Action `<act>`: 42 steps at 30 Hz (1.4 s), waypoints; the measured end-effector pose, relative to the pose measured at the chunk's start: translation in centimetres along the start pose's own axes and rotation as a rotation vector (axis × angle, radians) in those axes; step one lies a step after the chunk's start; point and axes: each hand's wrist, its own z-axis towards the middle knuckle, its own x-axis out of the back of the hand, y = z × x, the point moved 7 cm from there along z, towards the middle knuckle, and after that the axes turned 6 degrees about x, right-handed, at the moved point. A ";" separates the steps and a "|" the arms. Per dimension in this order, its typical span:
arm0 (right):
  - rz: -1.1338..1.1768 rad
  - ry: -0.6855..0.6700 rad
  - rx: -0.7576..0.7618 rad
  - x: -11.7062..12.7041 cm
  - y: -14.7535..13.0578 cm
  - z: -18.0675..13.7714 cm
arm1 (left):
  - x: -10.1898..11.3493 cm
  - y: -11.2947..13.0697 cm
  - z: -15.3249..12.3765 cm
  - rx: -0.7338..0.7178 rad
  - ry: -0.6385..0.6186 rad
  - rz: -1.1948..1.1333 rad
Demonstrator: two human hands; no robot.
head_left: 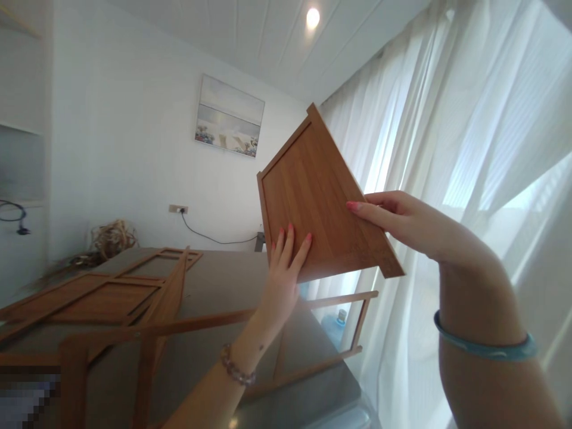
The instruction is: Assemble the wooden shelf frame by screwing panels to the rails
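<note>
R arm (469, 280): nearest me, blue bangle (487, 350) on wrist.
R hand (409, 223): I'm pinching the board (313, 196) near its lower R end, thumb on near face.
L hand (283, 262): my fingers spread on lower part of same face, not wrapped rnd it; bead bracelet (236, 367) on wrist.
Board: wood, held up tilted, above tbl (227, 274).
Frame (192, 325): wood, bar passes behind my L arm.
Bkgd: curtain (513, 149) on R, pic (230, 116) on wall (134, 137).
</note>
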 end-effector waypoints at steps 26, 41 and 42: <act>-0.301 -0.378 -0.248 -19.9 9.4 9.8 | 31.3 -11.9 -3.3 0.461 0.159 0.753; -0.164 -0.639 -0.202 -29.0 11.5 8.0 | 15.2 -39.1 -17.1 0.785 -0.858 0.835; -0.155 -0.651 -0.201 -29.3 11.5 7.8 | 14.7 -39.9 -17.4 0.769 -0.870 0.842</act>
